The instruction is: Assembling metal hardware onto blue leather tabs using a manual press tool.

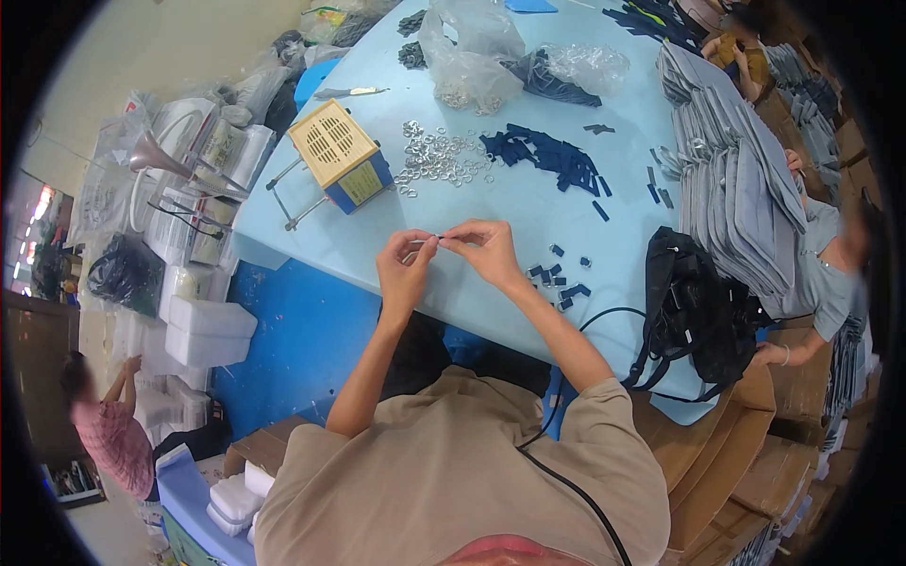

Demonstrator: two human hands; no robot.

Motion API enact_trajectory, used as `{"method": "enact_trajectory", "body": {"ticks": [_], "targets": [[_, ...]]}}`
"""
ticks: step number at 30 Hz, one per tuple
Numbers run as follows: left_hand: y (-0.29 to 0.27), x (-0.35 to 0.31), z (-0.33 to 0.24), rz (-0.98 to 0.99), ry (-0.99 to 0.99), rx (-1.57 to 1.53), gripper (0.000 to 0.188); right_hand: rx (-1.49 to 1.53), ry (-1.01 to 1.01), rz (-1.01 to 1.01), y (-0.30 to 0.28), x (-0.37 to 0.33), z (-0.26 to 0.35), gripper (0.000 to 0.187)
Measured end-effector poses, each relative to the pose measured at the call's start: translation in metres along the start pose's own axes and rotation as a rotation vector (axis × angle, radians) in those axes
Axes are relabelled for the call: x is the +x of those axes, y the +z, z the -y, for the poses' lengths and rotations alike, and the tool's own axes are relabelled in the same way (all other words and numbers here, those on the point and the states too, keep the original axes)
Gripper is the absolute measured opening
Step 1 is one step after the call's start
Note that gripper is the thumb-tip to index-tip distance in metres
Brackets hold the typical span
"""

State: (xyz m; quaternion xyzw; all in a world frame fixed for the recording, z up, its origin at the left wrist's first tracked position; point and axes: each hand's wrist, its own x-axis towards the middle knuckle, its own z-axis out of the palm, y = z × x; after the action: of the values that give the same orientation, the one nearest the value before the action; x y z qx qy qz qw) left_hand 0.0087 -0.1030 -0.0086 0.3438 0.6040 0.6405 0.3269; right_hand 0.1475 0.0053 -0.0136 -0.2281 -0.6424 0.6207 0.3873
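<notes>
My left hand (pixel 404 274) and my right hand (pixel 486 253) meet above the table's near edge, fingertips pinched together. Between them is a small dark strip (pixel 438 237), mostly hidden by the fingers; whether a ring is on it I cannot tell. Beyond my hands lies a loose spread of small silvery metal rings (pixel 439 156). To its right is a heap of short navy fabric strips (pixel 547 158). Near my right forearm sit several small folded navy pieces (pixel 557 278), some with a bit of metal showing.
A wood-and-blue box-shaped device (pixel 342 156) with a metal frame stands left on the light-blue table (pixel 566 226). Plastic bags (pixel 472 57) lie at the far side. A black bag (pixel 694 307) and stacked grey fabric panels (pixel 731 179) occupy the right. Other people work on both sides.
</notes>
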Motion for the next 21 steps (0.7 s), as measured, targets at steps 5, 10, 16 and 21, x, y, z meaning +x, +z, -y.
{"method": "enact_trajectory", "body": {"ticks": [5, 10, 16, 21], "targets": [[0.009, -0.002, 0.000, -0.030, 0.136, -0.041, 0.025, 0.032, 0.023, -0.021, -0.002, 0.001, -0.002, 0.011], [0.013, -0.003, -0.008, 0.035, 0.082, -0.034, 0.023, 0.100, 0.118, 0.029, 0.001, -0.002, -0.003, 0.015], [0.006, 0.000, -0.001, -0.009, 0.139, -0.005, 0.020, -0.005, 0.075, -0.032, 0.005, -0.005, 0.012, 0.018], [0.008, 0.000, -0.006, -0.014, 0.051, 0.007, 0.017, -0.062, -0.027, -0.037, 0.000, -0.004, 0.012, 0.019]]}}
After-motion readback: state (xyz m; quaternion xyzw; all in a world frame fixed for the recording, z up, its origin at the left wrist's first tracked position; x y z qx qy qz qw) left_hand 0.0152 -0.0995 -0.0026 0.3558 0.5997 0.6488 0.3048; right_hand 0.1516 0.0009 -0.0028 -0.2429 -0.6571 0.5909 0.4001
